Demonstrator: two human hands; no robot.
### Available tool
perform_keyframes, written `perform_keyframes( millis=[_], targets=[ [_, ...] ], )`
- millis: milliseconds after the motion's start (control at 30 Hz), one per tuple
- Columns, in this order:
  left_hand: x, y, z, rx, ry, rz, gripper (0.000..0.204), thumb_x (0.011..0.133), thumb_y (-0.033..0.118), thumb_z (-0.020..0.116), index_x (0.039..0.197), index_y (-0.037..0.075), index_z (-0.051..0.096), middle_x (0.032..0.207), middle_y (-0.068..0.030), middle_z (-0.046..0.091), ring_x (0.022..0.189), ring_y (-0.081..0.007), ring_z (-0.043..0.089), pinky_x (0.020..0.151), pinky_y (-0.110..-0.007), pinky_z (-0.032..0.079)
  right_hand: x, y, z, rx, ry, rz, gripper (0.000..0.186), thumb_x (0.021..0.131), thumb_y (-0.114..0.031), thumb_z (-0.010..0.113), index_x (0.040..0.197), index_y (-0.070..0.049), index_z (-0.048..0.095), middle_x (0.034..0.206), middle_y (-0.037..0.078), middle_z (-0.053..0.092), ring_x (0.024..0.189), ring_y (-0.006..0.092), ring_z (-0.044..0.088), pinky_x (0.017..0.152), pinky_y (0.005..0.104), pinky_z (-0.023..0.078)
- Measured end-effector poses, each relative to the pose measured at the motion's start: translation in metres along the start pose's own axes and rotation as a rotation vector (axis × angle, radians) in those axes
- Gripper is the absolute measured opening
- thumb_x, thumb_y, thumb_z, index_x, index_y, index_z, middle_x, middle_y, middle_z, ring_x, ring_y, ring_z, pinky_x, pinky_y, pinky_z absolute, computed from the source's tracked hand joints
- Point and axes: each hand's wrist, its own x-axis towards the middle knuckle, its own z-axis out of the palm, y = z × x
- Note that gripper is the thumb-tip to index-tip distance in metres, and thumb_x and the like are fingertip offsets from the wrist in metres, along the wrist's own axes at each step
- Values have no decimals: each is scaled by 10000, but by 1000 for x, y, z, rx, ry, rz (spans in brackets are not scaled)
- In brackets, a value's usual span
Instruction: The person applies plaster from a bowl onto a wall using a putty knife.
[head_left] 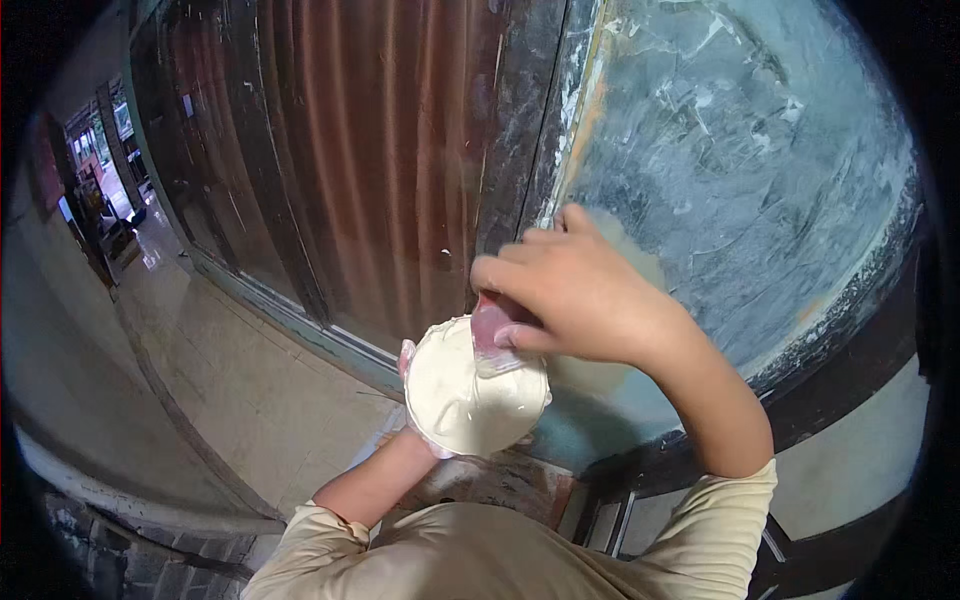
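Observation:
My left hand supports a round tub of cream-coloured paste from below, its fingers wrapped round the edge and partly hidden. In my right hand is a small reddish, partly see-through scraper, pinched with the thumb against its near face. The scraper's lower edge touches the paste on the right side of the tub. Smears and ridges mark the paste surface, and some paste sticks to my left fingers. The tub's wall hardly shows from above.
Just beyond my right hand stands a blue-grey panel with whitish patches and streaks. To its left is a dark framed glass pane with a reddish-brown curtain behind it. Pale floor tiles lie at the left, with a passage at the far left.

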Motion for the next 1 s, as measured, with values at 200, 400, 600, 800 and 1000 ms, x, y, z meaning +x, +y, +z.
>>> perform_keyframes(
  millis=[200, 400, 600, 800, 1000],
  targets=[
    [2, -5, 21, -219, 28, -25, 1056, 731, 827, 437, 1548, 193, 220, 1564, -117, 296, 1418, -354, 330, 1169, -544, 272, -1, -9, 20, -84, 28, -28, 280, 775, -261, 730, 983, -145, 583, 820, 36, 653, 867, 239, 641, 843, 418, 376],
    [5, 12, 62, 1078, -44, 164, 1011, 769, 676, 578, 1552, 149, 218, 1527, -118, 353, 1385, -309, 391, 1131, -502, 327, -7, -14, 20, 24, -40, -27, 365, 729, -263, 782, 991, -147, 556, 835, 25, 617, 866, 234, 615, 821, 402, 371],
    [-3, -4, 4, -192, -92, -35, 1068, 768, 759, 524, 1572, 175, 132, 1595, -99, 238, 1438, -291, 309, 1174, -490, 265, -1, -7, 9, -104, 118, 6, 339, 737, -294, 763, 968, -146, 564, 811, 26, 635, 842, 227, 635, 806, 399, 378],
    [2, -9, 21, -384, -62, -22, 1124, 714, 854, 466, 1562, 171, 187, 1575, -114, 291, 1409, -401, 340, 1122, -619, 302, -4, -4, 18, -174, 111, 47, 264, 782, -262, 729, 950, -147, 561, 803, 26, 627, 852, 222, 630, 820, 397, 384],
    [5, -8, 17, -200, -44, -9, 1124, 711, 869, 427, 1564, 180, 180, 1574, -148, 288, 1412, -397, 338, 1129, -597, 316, -10, -8, -1, -100, 105, 38, 343, 765, -275, 760, 1002, -137, 555, 853, 29, 641, 870, 230, 633, 815, 402, 393]
  ],
)
